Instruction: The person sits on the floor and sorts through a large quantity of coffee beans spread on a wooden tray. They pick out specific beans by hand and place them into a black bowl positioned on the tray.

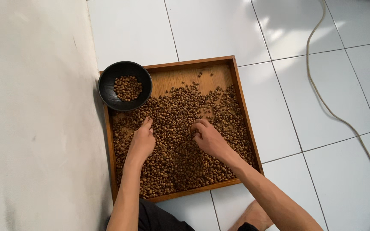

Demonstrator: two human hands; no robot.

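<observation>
Left hand (pixel 141 141) and right hand (pixel 208 137), fingers curled, rest on beans (pixel 176 149) in tray (pixel 240 85).

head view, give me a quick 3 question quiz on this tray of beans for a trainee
1. True or false: the black bowl holds some brown beans.
2. Where does the bowl sit? A) on the far left corner of the wooden tray B) on the white tiled floor to the right C) in the person's lap
3. What do the left hand and right hand both rest on?

Key
1. True
2. A
3. The layer of beans in the tray; what the fingers may pinch cannot be told.
</observation>
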